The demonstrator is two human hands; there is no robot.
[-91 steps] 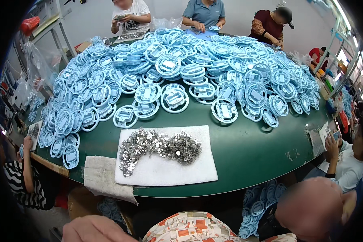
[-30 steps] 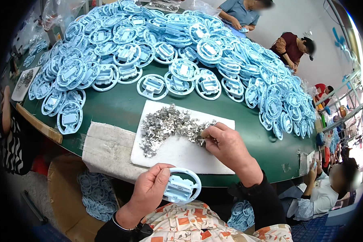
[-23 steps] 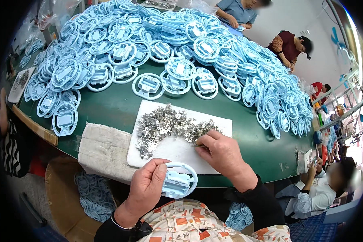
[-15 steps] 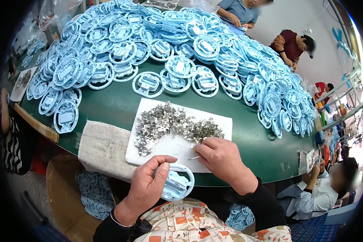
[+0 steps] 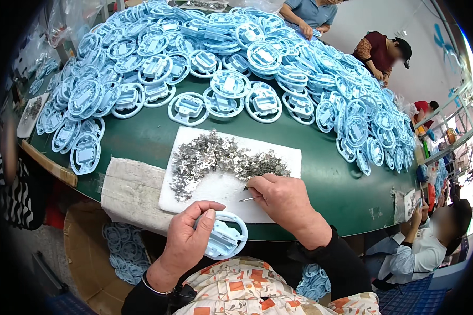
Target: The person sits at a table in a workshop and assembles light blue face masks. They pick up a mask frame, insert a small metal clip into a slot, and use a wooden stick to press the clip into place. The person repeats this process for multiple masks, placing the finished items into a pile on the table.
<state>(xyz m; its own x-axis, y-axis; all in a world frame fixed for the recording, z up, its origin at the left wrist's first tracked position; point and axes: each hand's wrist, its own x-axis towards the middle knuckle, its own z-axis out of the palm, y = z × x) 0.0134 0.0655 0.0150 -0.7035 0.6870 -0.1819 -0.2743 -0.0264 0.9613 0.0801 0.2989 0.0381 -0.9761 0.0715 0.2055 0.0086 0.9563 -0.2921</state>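
Observation:
My left hand (image 5: 186, 239) is closed around the rim of a light-blue plastic steering-wheel-shaped part (image 5: 223, 240), held at the table's near edge with its hollow middle facing up. My right hand (image 5: 284, 202) is pinched on a thin metal tool (image 5: 249, 199) whose tip points left. It hovers over the near right part of a white foam board (image 5: 215, 202). A heap of small silvery metal clips (image 5: 210, 157) curves across the board, right beside my right fingertips. Whether those fingers also pinch a clip is too small to tell.
Many more blue wheel parts (image 5: 228, 84) lie heaped across the green table (image 5: 136, 134). A worn whitish slab (image 5: 131, 186) adjoins the board's left. Below the table, a cardboard box (image 5: 81, 247) holds further parts. Several co-workers sit around, one in a white shirt (image 5: 418, 257) at right.
My right hand has shifted slightly left and up toward the metal clips. The left hand still grips the blue part, a little further left. The whole view has moved slightly.

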